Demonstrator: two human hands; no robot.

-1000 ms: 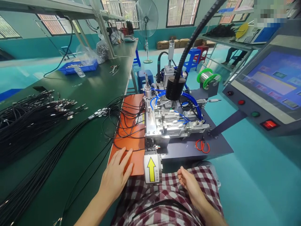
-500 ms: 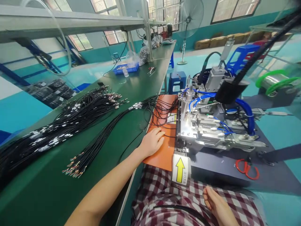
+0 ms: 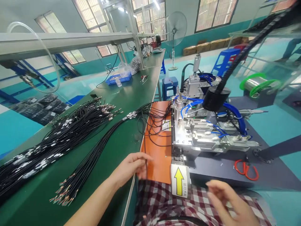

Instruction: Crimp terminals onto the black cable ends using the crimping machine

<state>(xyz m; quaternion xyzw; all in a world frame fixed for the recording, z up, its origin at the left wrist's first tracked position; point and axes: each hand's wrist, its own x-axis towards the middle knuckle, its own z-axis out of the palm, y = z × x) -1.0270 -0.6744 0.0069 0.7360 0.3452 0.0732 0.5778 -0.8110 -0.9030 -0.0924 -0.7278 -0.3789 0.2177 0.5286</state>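
Observation:
My left hand [image 3: 134, 165] is over the left edge of the orange board [image 3: 160, 160], its fingertips slightly blurred. One thin black cable [image 3: 145, 145] runs straight down through its bent fingers. Over my lap, my right hand [image 3: 229, 199] is empty, with thumb and fingers apart. More black cables [image 3: 156, 121] loop across the board from the metal machine [image 3: 188, 125] to a bundle [image 3: 105, 136] on the green table. The bundle's near end shows stripped, coloured wire ends [image 3: 63, 193]. A yellow arrow label [image 3: 179, 180] sits at the board's front right corner.
A large pile of black cables [image 3: 54, 141] lies on the table's left side. Red-handled scissors [image 3: 246, 169] rest on the machine's dark base. A black flexible arm [image 3: 216, 97] hangs over the machine. A blue tray [image 3: 118, 78] stands farther back, below a shelf [image 3: 70, 44].
My left hand has lifted off the board and drawn back toward me, with the cable now straighter beside it. My right hand has risen and opened. The view has tilted up and shifted right.

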